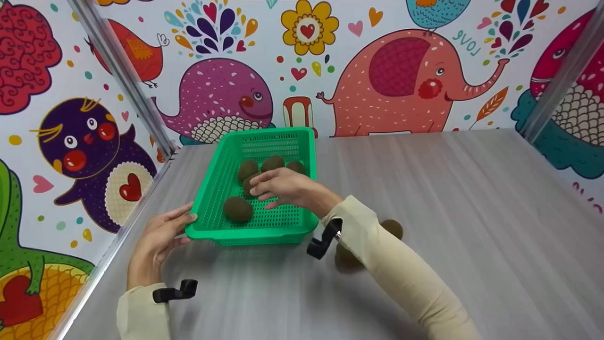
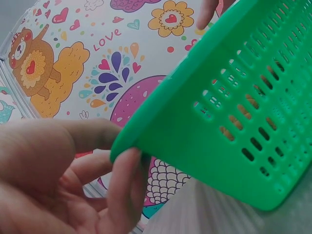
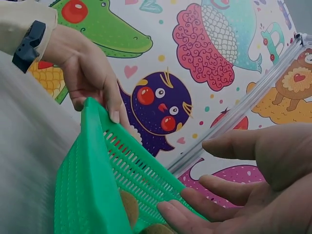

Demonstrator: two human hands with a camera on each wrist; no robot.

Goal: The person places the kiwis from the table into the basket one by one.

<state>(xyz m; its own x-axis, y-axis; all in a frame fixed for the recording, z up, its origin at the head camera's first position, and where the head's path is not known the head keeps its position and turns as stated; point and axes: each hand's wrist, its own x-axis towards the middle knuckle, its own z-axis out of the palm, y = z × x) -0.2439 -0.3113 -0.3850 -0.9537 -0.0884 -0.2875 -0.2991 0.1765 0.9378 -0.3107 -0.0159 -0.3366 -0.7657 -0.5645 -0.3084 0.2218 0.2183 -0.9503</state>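
Observation:
A green plastic basket (image 1: 255,233) with slotted walls stands on the table, and several brown kiwis (image 1: 238,209) lie inside it. My left hand (image 1: 158,241) grips the rim at the near left corner; in the left wrist view its thumb and fingers pinch the basket edge (image 2: 170,131). Over the basket's right half is my right hand (image 1: 295,186), its fingers spread and loosely bent. The right wrist view shows nothing in that hand (image 3: 253,183), with kiwis (image 3: 129,207) below in the basket. Part of one kiwi is hidden behind the right fingers in the head view.
Two more kiwis, one nearer (image 1: 347,260) and one farther (image 1: 392,228), sit on the grey table (image 1: 448,198) right of the basket, partly covered by my right forearm. Cartoon-printed walls (image 1: 302,71) with metal corner posts (image 1: 125,80) enclose the table's back and sides.

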